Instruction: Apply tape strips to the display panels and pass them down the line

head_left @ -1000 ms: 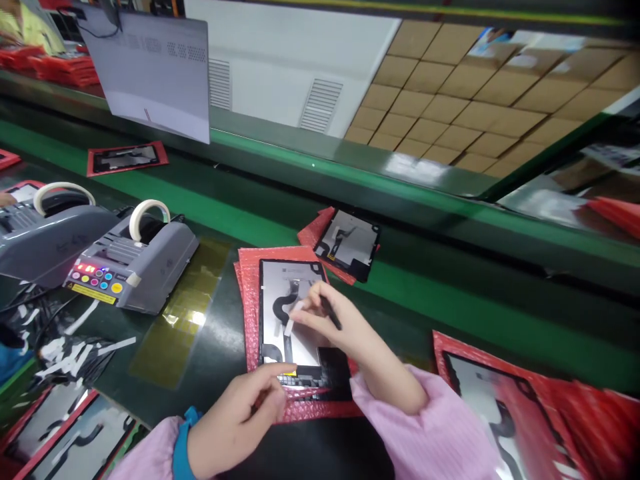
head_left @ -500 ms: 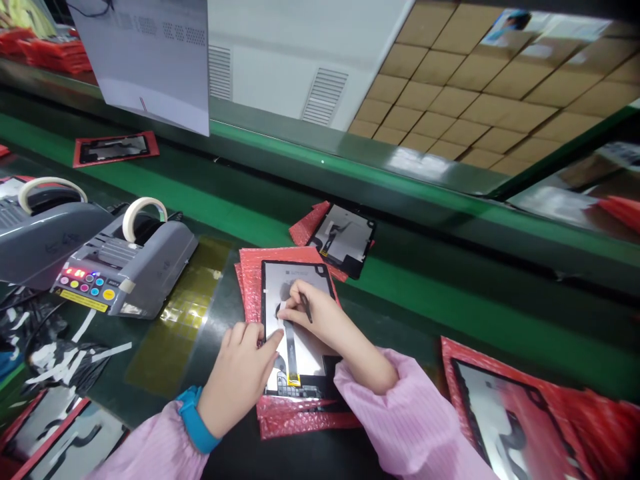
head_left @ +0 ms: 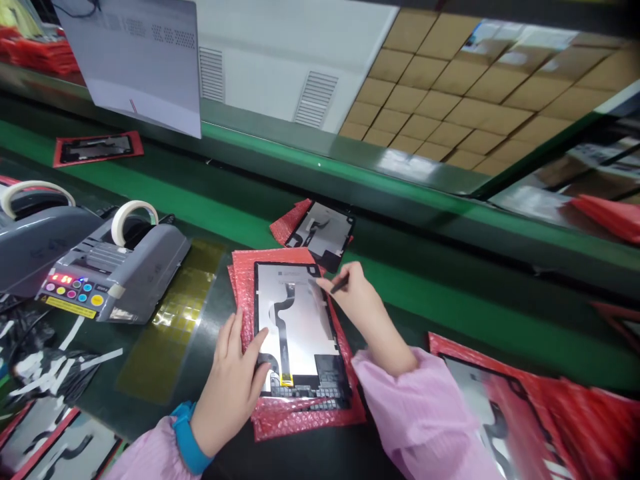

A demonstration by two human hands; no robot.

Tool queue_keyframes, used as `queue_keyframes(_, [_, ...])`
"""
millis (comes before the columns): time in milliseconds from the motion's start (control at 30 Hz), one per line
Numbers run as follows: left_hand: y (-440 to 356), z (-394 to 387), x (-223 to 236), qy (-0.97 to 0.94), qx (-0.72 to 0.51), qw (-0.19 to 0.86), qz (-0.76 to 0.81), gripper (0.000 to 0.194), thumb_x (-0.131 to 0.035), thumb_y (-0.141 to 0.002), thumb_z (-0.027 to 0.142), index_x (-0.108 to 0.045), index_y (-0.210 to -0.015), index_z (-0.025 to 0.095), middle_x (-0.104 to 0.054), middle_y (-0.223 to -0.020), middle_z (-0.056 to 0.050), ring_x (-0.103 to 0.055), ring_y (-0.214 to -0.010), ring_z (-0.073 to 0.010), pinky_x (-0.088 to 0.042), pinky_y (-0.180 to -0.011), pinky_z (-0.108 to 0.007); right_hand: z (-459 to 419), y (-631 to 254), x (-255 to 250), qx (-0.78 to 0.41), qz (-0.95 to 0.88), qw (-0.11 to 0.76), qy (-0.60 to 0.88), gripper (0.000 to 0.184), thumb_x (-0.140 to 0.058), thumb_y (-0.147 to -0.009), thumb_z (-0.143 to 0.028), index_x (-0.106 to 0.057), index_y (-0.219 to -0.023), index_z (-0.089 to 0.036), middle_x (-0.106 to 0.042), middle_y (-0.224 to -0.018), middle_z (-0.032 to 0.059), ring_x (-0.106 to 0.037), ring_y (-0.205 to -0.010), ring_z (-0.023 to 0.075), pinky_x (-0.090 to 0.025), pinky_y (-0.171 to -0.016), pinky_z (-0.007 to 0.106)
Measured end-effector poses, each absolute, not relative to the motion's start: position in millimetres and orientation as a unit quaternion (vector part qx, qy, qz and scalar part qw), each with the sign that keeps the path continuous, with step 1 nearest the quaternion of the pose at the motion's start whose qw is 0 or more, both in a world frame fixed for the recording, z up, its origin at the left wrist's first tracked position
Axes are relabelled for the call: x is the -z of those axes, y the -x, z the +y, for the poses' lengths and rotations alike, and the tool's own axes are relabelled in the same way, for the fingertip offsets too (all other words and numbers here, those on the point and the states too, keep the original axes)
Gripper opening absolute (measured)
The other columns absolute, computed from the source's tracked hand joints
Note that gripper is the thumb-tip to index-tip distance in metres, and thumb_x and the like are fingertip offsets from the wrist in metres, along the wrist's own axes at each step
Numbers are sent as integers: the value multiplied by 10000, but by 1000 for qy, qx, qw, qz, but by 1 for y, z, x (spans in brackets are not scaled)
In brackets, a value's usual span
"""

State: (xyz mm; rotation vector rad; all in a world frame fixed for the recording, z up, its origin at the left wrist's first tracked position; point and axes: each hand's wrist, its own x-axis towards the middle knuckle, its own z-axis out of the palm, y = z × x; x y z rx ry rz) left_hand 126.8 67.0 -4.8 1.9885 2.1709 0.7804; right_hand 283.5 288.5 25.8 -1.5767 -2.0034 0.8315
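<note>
**Screen panel on red bubble wrap, one hand bracing it and one on the edge**

So the screen panel lies back side up on red bubble wrap, right in front of the person. Left hand has its fingers spread apart, resting along the panel's left edge. Right hand is closed around a black stick, fingertips at the upper right edge; can't tell if there's anything else pinched in there.

My read: this is fiddly hand work on the panel's back. Imo the next move calls for a light touch, with the panel held steady and the dark ribbon lying flat.

Readable stuff? Not much. The tape machine glows red with what looks like 64, but don't quote me. Its yellow sticker is too blurry. The panel has a small square code beside tiny print I can't make out. No brand legible on the cardboard boxes either.
</note>
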Motion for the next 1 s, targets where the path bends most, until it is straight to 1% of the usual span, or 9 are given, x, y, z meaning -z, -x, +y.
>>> queue_keyframes(67, [-131, 65, 10, -659, -263, 71, 701, 415, -397, -995, 195, -459, -1406, 187, -215, -1604, -208, -199, -1491, -405, -395, -1087, -627, 286, -303, -19, -334, -733, 197, 559, 448, -703, -695, -536, -347, -752, -271, -578, -635, -52, -553, -568, 184, -396, -597, 309])
queue_keyframes(167, [-136, 66, 11, -667, -268, 94, 689, 426, -364, -1001, 164, -442, -1419, 192, -201, -1630, -201, -161, -1518, -370, -351, -1131, -615, 277, -316, -12, -394, -735, 235, 499, 508, -692, -709, -622, -328, -728, -268, -565, -605, -59, -552, -574, 174, -409, -616, 308])
queue_keyframes(300, [-139, 67, 4, -663, -275, 114, 687, 438, -386, -1001, 179, -427, -1437, 192, -182, -1644, -195, -177, -1515, -351, -376, -1130, -585, 269, -317, -18, -455, -691, 330, 454, 571, -759, -697, -608, -302, -730, -268, -575, -605, -56, -560, -595, 164, -429, -622, 297])
queue_keyframes(400, [-143, 69, -1, -676, -269, 105, 677, 442, -401, -996, 186, -432, -1436, 179, -279, -1612, -208, -244, -1499, -342, -353, -1135, -613, 262, -319, -26, -492, -633, 392, 451, 540, -757, -738, -570, -311, -755, -266, -582, -655, -56, -588, -664, 160, -466, -671, 294])
queue_keyframes(500, [-148, 71, -3, -696, -247, 84, 669, 434, -393, -990, 168, -455, -1420, 173, -382, -1561, -210, -316, -1474, -335, -338, -1131, -638, 253, -321, -25, -549, -586, 379, 460, 596, -808, -658, -591, -325, -792, -269, -616, -781, -39, -614, -696, 157, -516, -675, 306])
queue_keyframes(567, [-151, 73, -2, -704, -237, 76, 665, 440, -400, -988, 172, -454, -1424, 161, -390, -1556, -214, -328, -1468, -339, -352, -1120, -636, 253, -324, -20, -571, -568, 367, 466, 651, -863, -577, -564, -328, -804, -269, -641, -894, -16, -631, -707, 151, -538, -658, 307])
queue_keyframes(700, [-151, 73, 2, -714, -233, 40, 659, 479, -429, -979, 173, -432, -1457, 146, -319, -1596, -204, -218, -1504, -367, -382, -1106, -609, 287, -350, -15, -496, -540, 455, 506, 612, -862, -577, -499, -344, -806, -266, -674, -988, 6, -672, -827, 166, -557, -706, 299])
queue_keyframes(800, [-150, 73, 6, -725, -219, 21, 653, 526, -450, -954, 140, -423, -1478, 173, -326, -1603, -162, -203, -1508, -372, -378, -1105, -609, 338, -386, -18, -371, -524, 521, 562, 575, -799, -598, -536, -328, -813, -284, -684, -927, 23, -695, -825, 204, -567, -693, 336])
queue_keyframes(1000, [-151, 74, 14, -721, -220, 13, 657, 556, -458, -920, 113, -443, -1473, 159, -415, -1561, -136, -276, -1487, -353, -371, -1117, -604, 405, -415, -33, -211, -580, 469, 631, 555, -743, -643, -521, -242, -753, -309, -648, -825, 84, -692, -841, 336, -509, -660, 491])
